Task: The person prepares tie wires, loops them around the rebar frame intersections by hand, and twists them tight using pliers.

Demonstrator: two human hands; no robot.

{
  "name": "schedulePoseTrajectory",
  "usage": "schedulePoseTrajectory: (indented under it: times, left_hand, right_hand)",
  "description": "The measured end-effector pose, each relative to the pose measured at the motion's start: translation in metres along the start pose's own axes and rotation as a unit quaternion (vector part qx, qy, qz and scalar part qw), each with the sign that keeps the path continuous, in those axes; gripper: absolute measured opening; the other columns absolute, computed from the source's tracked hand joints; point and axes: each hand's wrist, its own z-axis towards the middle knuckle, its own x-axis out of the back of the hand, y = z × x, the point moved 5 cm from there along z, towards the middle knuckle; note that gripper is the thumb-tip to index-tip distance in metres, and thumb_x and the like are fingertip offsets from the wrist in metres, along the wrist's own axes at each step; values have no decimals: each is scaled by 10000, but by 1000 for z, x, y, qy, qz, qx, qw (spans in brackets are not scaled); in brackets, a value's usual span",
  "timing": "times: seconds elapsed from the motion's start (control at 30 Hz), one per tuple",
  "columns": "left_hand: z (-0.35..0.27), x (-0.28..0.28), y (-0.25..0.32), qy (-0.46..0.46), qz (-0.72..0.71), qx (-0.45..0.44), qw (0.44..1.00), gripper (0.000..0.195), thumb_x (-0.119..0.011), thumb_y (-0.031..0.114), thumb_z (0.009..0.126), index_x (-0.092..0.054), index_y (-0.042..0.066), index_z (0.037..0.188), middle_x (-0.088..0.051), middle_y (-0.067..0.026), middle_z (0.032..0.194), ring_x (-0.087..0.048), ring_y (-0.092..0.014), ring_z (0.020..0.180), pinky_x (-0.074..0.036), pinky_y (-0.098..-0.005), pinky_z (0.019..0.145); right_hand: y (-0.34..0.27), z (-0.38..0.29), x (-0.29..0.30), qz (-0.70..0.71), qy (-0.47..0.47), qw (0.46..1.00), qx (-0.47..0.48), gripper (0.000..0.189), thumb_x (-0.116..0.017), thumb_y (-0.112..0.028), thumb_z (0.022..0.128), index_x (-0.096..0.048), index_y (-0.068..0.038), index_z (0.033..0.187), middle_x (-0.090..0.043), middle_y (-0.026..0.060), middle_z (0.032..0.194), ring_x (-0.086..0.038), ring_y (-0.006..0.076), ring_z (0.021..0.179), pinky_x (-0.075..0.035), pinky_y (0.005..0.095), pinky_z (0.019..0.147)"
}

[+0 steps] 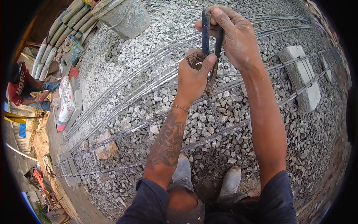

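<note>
Dark-handled end-cutting pincers point(206, 30) point down, their jaws at the near side of a stirrup joint on a steel rebar cage point(229, 130). My right hand point(237, 39) grips the pincers at the upper handles, which stand slightly apart. My left hand point(190, 78) is closed around a coil of thin tie wire point(195, 59), with its thumb against one handle. Whether a strand of wire sits in the jaws is too small to tell. The cage runs across the view, below both hands, with stirrups spaced along it.
Gravel point(165, 103) spreads under the cage. Concrete blocks point(309, 84) point(71, 168) lie under its ends. Loose rebars point(123, 96) curve beyond it. A dirty bucket point(127, 21), a cement bag point(66, 98) and a crouching person point(23, 86) are farther left. My boots point(181, 168) stand close to the cage.
</note>
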Motion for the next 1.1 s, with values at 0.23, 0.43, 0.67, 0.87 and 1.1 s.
schedulePoseTrajectory:
  times: [0.23,0.43,0.67,0.87,1.1]
  left_hand:
    - [7,-13,4,-76,-16,-7,997,310,-644,273,853,-551,-21,885,-635,-84,808,-620,-139,733,-495,-244,644]
    - [8,-24,4,-70,-116,34,990,302,-687,241,819,-545,-25,841,-617,-61,670,-614,-111,587,-487,-211,534]
    - [9,-25,-1,-85,-76,-7,994,287,-675,243,828,-537,-8,833,-585,-34,624,-543,-83,495,-404,-198,430]
    - [12,-27,-3,-224,-149,77,960,218,-647,202,832,-542,20,775,-546,-3,595,-525,-95,523,-419,-240,484]
    - [12,-42,-16,-123,83,102,984,228,-632,202,760,-540,25,649,-541,-47,547,-532,-154,517,-387,-310,510]
  right_hand:
    - [5,-2,6,104,-29,990,89,251,-439,-240,957,-525,-49,820,-575,52,766,-655,265,867,-570,368,787]
    - [-2,-9,6,112,-18,988,102,249,-427,-263,961,-509,-51,859,-586,85,811,-646,279,889,-563,387,792]
    - [-2,-17,-3,14,6,999,-30,294,-492,-344,928,-503,-50,924,-573,102,871,-633,222,803,-553,334,694]
    - [-3,-1,-16,112,11,972,-205,335,-516,-315,925,-473,-71,701,-402,-1,547,-387,99,471,-321,220,433]
    - [0,2,-13,143,-39,951,-272,329,-569,-293,886,-503,-49,675,-434,31,515,-415,127,451,-331,266,418]
